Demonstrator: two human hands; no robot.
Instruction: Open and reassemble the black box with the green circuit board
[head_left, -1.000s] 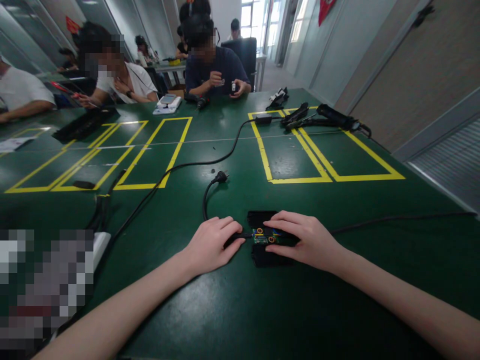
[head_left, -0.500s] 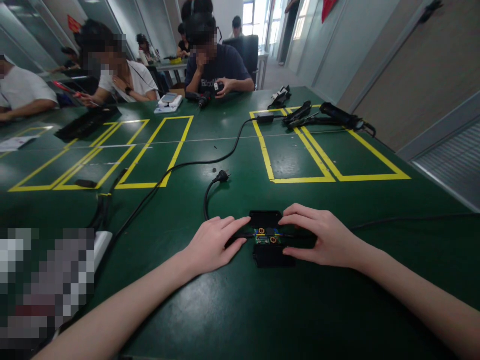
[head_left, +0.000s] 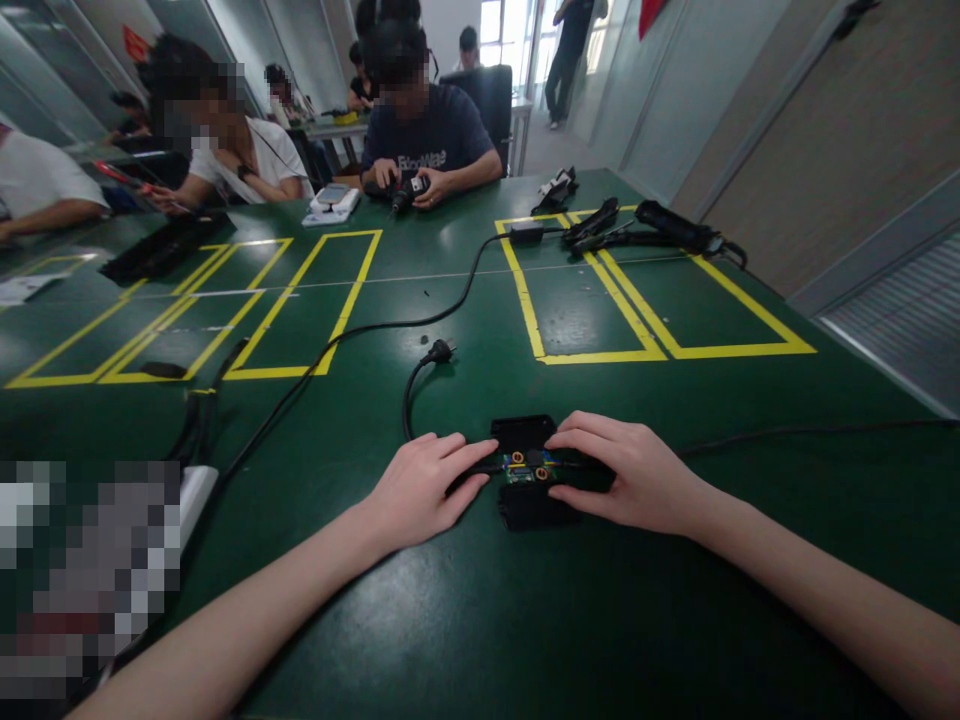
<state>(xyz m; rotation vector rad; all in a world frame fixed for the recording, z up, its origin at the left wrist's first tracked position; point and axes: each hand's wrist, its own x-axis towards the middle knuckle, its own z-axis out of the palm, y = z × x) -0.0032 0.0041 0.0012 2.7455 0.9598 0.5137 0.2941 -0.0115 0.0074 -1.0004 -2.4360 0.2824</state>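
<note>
A small circuit board (head_left: 529,466) with two copper-wound rings lies between two black case halves. The upper case half (head_left: 523,432) is behind it, the lower case half (head_left: 534,508) on my side. My left hand (head_left: 427,490) rests over the black cable (head_left: 491,466) at the board's left end, thumb and fingers apart on either side of it. From the right, my right hand (head_left: 626,468) reaches the board's other end, its fingertips above and its thumb below, spread apart. Whether the fingertips touch the board I cannot tell. Part of the cable is hidden under each hand.
A black power plug (head_left: 441,351) lies beyond my left hand. A long cable leads to a black adapter (head_left: 526,234) near some dark tools (head_left: 600,228). Yellow tape rectangles mark the green table (head_left: 420,630). Across it, a person (head_left: 442,130) handles a power drill (head_left: 407,192).
My right hand has moved slightly left, its thumb and fingertips closer around the board's end. My left hand keeps its place. The person opposite has lowered a hand to the drill.
</note>
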